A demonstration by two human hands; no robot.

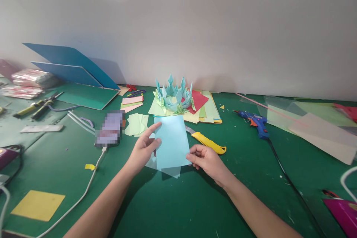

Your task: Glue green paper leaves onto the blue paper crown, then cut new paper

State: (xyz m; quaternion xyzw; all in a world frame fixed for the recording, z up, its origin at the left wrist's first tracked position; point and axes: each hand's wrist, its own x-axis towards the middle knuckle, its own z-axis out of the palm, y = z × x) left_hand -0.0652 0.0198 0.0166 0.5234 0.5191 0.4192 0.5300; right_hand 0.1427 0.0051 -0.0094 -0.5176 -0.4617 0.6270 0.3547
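A light blue sheet of paper (172,142) is held up between my two hands, tilted slightly over the green table. At its left edge, my left hand (146,145) pinches it between thumb and fingers. My right hand (201,156) grips the lower right corner, thumb in front. Beneath the sheet lie more pale blue pieces (167,171), partly covered. Just behind the paper stands a folded blue paper crown (174,95) with pale green pieces along its base. To the right of the sheet rests a yellow utility knife (208,142), near my right hand.
A blue glue gun (258,122) with a black cord lies at the right. On the left are a charging phone (110,128), small green paper slips (137,124), pliers (44,107) and a yellow sheet (38,205). Coloured paper (213,108) is stacked under the crown.
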